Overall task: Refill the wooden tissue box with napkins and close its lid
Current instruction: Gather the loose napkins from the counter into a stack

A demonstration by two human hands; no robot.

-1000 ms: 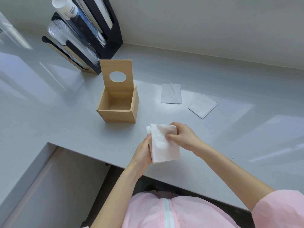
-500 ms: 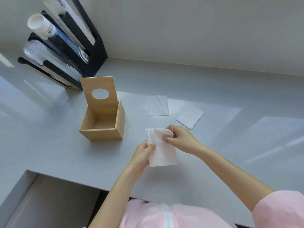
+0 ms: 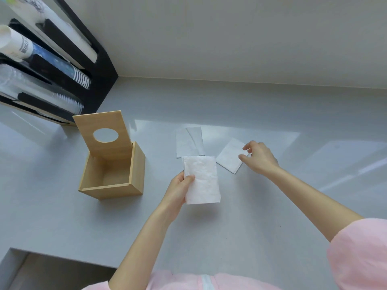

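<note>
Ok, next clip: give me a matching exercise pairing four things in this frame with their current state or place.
Things:
1. hinged lid of the light wooden tissue box
2. white napkin stack
3. angled white folded napkin
4. black cup dispenser rack

States:
A. lying flat on the grey counter, right hand reaching at it
B. standing open
C. held in the left hand
D. against the wall, behind the box

Pairs: 1-B, 2-C, 3-A, 4-D

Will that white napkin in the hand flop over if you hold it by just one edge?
Probably a little. The napkin looks thin and crinkled, so likely soft and light. Yet, pinched at one edge by the left hand, it stands fairly flat, so being folded may stiffen it.
</note>
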